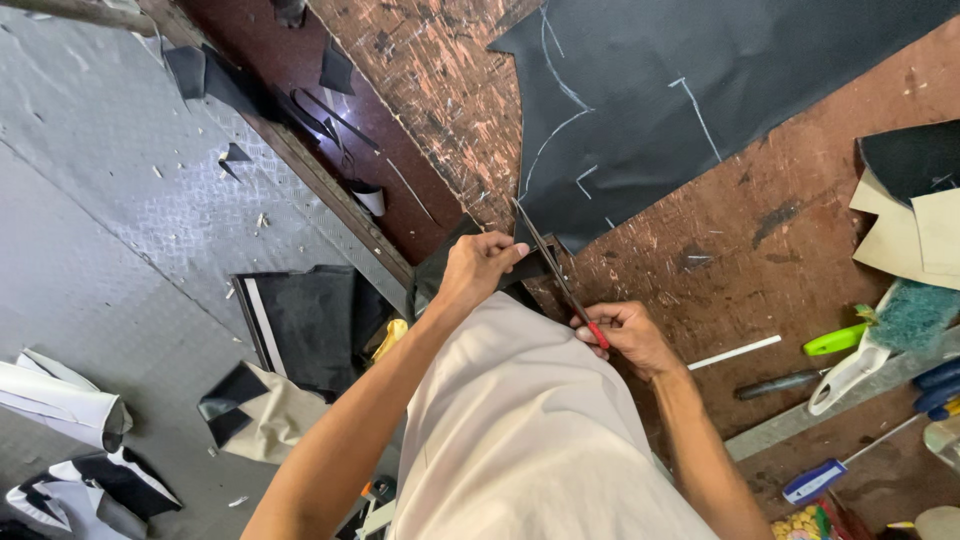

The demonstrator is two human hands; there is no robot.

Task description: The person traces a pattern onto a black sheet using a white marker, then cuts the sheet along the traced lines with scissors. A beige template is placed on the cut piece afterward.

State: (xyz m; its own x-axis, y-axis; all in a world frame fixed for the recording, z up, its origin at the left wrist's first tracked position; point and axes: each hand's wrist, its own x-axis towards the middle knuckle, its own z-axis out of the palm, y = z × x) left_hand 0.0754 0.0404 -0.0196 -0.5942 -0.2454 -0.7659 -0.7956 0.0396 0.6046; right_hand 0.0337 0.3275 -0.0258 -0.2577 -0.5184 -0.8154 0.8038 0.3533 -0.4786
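A person's right hand [628, 335], fingers clamped on red-handled scissors [560, 275], is cutting chalk-marked black leather [700, 90] while left hand [478, 265] fingers are pinching the edge taut beside the blades.

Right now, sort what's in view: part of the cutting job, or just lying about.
In use: left hand, right hand, scissors, black sheet.
Lying about: white stick, green handle, brush, floor scraps.
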